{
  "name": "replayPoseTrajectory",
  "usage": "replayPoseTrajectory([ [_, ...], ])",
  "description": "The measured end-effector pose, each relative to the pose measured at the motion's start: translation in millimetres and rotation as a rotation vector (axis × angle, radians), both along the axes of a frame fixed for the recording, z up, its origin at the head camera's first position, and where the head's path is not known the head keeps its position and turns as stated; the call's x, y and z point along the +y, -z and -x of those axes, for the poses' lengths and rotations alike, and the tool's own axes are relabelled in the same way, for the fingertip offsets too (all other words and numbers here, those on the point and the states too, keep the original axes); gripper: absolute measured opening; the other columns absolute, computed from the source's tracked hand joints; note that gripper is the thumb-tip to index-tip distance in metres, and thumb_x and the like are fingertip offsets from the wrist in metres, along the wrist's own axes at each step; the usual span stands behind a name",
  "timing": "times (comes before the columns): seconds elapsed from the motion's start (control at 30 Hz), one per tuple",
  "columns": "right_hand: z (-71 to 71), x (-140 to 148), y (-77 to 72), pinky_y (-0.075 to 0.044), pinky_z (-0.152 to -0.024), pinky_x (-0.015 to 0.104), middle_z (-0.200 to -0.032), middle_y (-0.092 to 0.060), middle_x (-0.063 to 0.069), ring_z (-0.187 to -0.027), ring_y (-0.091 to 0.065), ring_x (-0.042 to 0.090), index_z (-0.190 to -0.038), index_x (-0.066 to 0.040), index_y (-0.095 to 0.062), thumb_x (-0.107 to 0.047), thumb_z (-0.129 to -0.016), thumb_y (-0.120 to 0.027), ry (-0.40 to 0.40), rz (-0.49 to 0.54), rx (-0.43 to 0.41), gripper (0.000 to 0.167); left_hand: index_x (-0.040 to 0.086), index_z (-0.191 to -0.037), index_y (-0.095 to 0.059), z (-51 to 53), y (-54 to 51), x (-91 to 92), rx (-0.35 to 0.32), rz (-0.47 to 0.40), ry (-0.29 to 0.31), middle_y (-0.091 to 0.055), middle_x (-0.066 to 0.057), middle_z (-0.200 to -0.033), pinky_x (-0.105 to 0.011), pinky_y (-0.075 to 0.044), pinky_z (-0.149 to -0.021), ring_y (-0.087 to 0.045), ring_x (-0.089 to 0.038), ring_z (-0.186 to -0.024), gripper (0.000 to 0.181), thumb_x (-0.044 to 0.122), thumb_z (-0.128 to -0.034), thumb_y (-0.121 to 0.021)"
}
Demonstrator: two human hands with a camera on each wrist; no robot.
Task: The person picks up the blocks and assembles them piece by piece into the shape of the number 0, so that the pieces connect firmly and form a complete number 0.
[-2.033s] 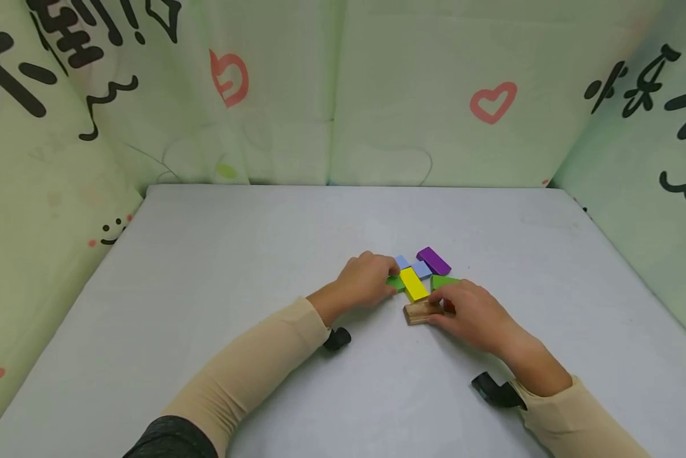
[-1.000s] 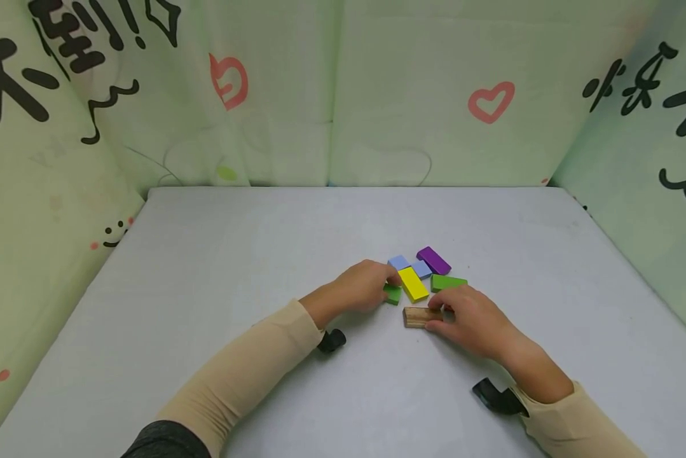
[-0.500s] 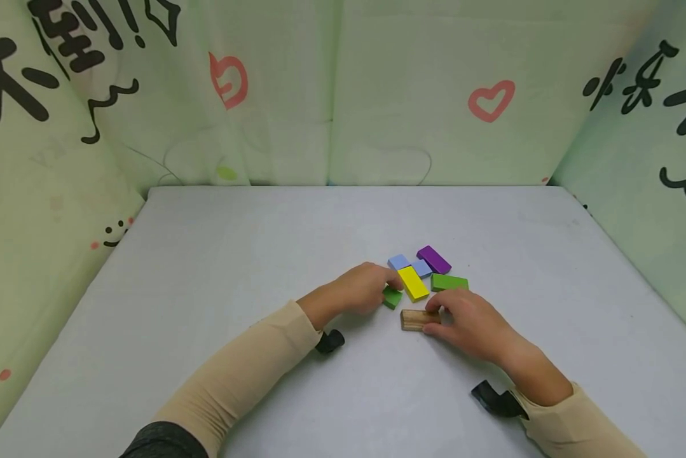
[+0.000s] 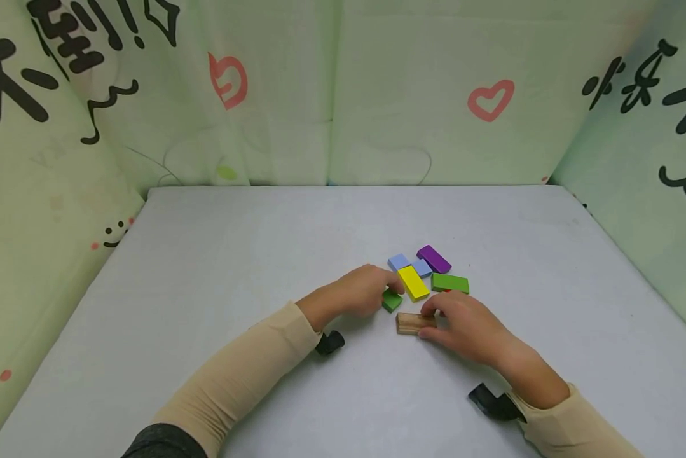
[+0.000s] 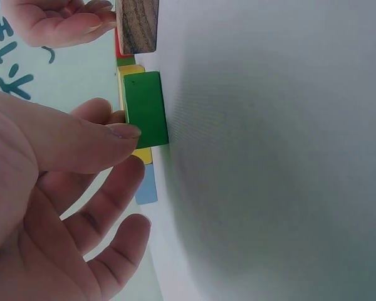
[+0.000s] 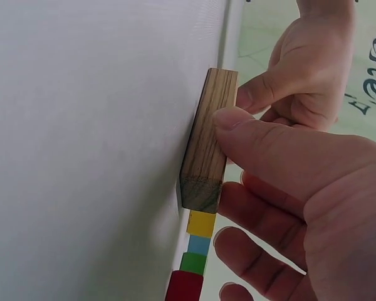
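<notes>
Wooden block (image 4: pixel 412 324), long axis nine to three o'clock, is pinched by the right hand (image 4: pixel 470 323); I see the left hand (image 4: pixel 367 290) pinching a green block (image 4: pixel 391 301) at its ten-thirty. A gap parts the blocks; the worktop (image 4: pixel 251 254) ends well off at twelve.

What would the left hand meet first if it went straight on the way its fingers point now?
Probably the yellow block, close beside the green block that the left hand holds; the head view leaves the exact gap unclear.
</notes>
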State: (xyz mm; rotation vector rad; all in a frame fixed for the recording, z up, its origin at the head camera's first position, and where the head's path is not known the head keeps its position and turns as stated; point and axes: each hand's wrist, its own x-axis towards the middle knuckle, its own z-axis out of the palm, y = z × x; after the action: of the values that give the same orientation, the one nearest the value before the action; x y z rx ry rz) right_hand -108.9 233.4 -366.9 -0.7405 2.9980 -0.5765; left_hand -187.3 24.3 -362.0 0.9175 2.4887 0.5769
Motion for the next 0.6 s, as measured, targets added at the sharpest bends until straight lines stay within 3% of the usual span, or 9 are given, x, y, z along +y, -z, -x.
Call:
replayPoseTrajectory([
  [0.3, -1.9, -0.9, 0.0, -0.049, -0.076, 0.037, -0.089, -0.061, -0.009, -0.085, -0.054, 0.016, -0.096, -0.014, -0.069, -0.020, -0.080, -0.085, -0.004, 0.014, -0.017, 0.023, 0.011, -0.127, -0.069, -1.6, -0.5, -1.3, -0.003, -0.019, 0.018, -0.067, 0.002, -0.121, -0.026, -0.041, -0.105, -0.056, -0.014, -0.115, 0.043, -0.012, -0.0939, -0.053],
  [0.6, -2.3, -2.4, 0.1, -0.050, -0.075, 0.037, -0.090, -0.061, -0.008, -0.084, -0.055, 0.015, -0.096, -0.014, -0.069, -0.020, -0.080, -0.085, -0.009, 0.011, -0.021, 0.024, 0.013, -0.128, -0.068, -5.0, -1.4, -0.5, -0.043, -0.008, -0.009, -0.067, 0.003, -0.122, -0.027, -0.043, -0.103, -0.056, -0.014, -0.112, 0.041, -0.008, -0.0969, -0.053],
])
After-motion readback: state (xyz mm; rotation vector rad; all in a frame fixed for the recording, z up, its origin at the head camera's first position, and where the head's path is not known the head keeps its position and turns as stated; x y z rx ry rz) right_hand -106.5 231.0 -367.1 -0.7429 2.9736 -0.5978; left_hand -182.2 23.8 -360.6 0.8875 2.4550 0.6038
